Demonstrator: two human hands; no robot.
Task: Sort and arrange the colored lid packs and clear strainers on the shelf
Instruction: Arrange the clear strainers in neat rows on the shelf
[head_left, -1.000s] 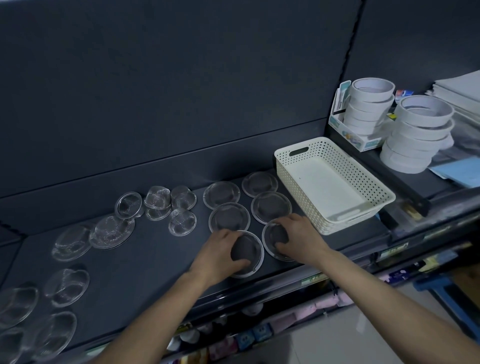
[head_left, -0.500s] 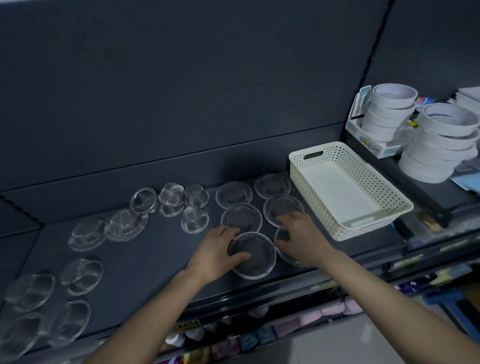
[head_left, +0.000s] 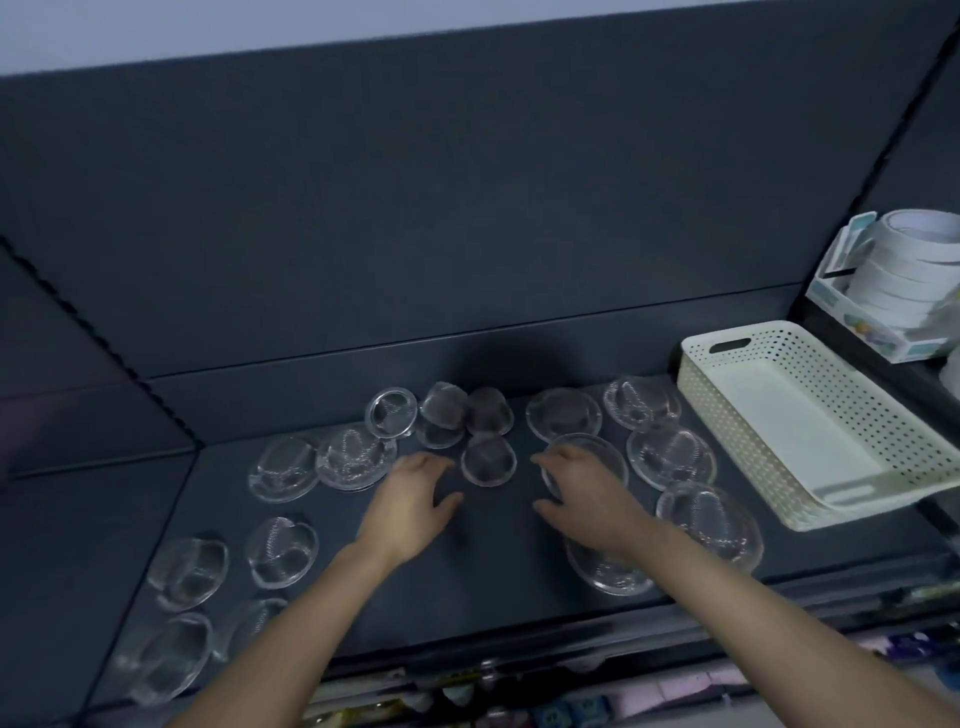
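Left hand and right hand spread open, fingers relaxed, over the dark shelf; a small domed strainer lies between them, mid-frame.

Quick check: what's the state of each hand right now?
Left hand: open, fingers spread, holding nothing.
Right hand: open, fingers spread over a flat clear round plastic strainer, no grip visible.
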